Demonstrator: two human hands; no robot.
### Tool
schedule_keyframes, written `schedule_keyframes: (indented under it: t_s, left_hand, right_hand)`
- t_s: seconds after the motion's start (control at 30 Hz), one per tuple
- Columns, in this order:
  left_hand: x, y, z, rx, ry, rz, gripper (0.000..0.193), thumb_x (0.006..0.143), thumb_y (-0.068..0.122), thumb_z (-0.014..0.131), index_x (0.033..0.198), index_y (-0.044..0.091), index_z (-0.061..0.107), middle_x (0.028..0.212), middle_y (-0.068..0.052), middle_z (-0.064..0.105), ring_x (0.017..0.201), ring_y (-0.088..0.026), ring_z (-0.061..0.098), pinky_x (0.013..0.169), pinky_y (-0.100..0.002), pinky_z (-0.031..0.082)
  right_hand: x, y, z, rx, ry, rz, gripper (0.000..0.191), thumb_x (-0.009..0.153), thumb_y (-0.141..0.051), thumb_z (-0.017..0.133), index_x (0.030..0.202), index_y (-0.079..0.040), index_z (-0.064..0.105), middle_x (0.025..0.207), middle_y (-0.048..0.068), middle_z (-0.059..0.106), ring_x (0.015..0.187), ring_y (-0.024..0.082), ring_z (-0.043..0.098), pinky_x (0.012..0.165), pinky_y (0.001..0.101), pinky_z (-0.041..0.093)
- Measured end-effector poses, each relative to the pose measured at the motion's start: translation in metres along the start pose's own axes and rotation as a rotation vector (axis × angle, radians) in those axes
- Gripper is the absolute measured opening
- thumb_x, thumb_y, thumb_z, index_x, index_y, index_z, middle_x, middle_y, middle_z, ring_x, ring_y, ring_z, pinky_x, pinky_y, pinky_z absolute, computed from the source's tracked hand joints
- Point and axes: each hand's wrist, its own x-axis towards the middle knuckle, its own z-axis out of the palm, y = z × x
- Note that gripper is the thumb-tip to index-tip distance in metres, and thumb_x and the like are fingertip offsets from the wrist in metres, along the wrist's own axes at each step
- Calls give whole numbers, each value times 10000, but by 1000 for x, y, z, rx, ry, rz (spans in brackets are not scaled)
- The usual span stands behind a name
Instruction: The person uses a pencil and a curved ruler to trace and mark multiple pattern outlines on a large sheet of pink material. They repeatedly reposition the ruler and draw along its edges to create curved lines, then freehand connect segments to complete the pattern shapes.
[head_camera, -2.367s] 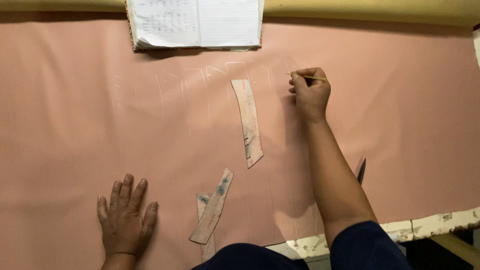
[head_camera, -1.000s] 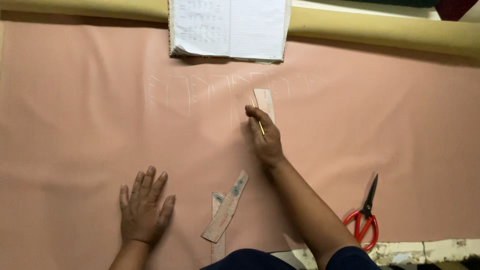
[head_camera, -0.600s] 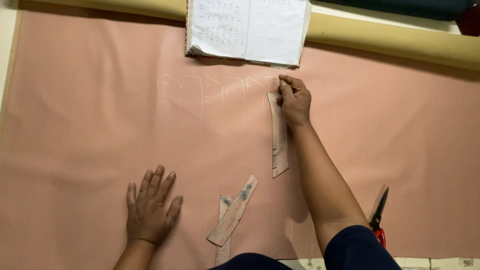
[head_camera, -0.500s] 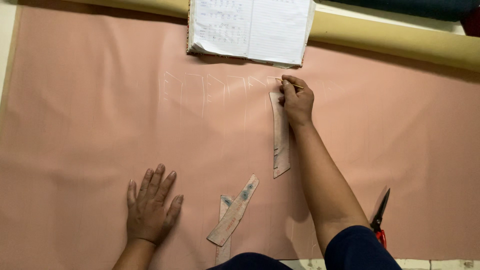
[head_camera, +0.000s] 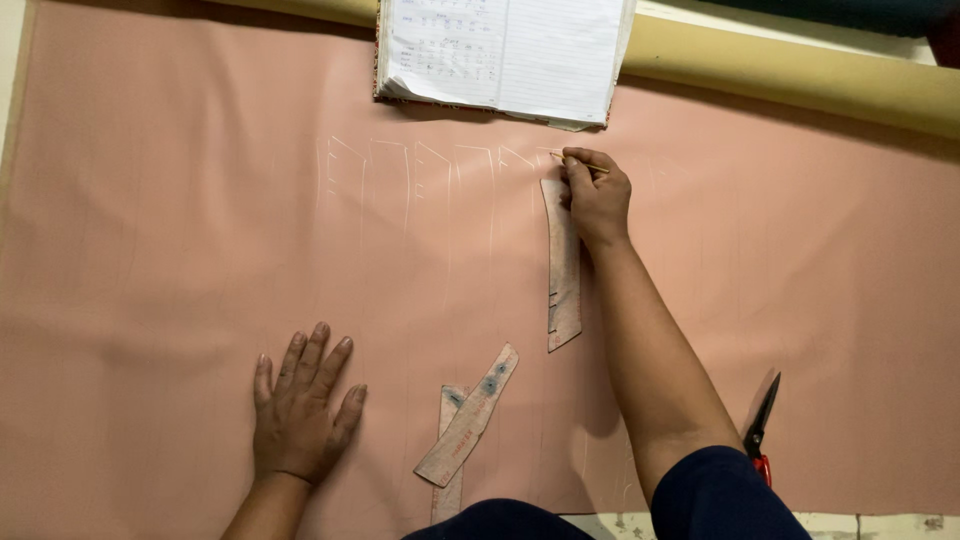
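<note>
Pink cloth (head_camera: 180, 250) covers the frame, spread flat for marking. At upper centre the right hand (head_camera: 597, 195) has its fingers pinched on a thin stick of chalk (head_camera: 580, 165), tip at the top of a long cardboard pattern piece (head_camera: 563, 265), seemingly tracing it. Lower left, the left hand (head_camera: 300, 410) lies flat, fingers spread, pressing the cloth smooth.

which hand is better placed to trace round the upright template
Right. The right hand already holds the chalk at the top of the template. The left hand lies flat on the cloth, well away from it.
</note>
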Motion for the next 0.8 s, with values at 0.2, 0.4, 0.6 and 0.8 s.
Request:
schedule_keyframes:
  t_s: [0.2,0.4,0.6,0.8]
  left_hand:
    - [-6,0,-4,-18,-16,-24,630,952,596,321,1530,349,349,1655,44,242,1517,-169,200,1246,-510,63]
    - [-7,-1,0,-26,-21,-27,624,953,594,334,1526,349,371,1657,42,254,1522,-169,202,1248,-514,65]
    - [-8,-1,-1,-27,-41,-26,627,958,606,325,1526,344,377,1660,36,259,1524,-168,202,1249,-510,62]
    - [-8,3,-2,-1,-30,-26,623,948,613,334,1511,351,385,1644,38,262,1513,-165,202,1244,-506,59]
  right_hand:
    - [-32,-8,-5,159,-32,-122,152,1036,-98,599,1136,-14,675,1045,73,712,886,98,691,721,254,615]
    - [-143,-4,-25,-27,-207,-20,135,1000,-70,625,1105,7,663,1033,109,725,923,126,720,805,262,615]
    - [-206,6,-28,-102,-224,33,142,989,-68,627,1094,12,679,937,76,714,809,110,662,726,252,564]
    - [-206,11,-25,-118,-194,-61,135,980,-36,623,1098,11,670,990,69,729,889,108,696,798,239,580]
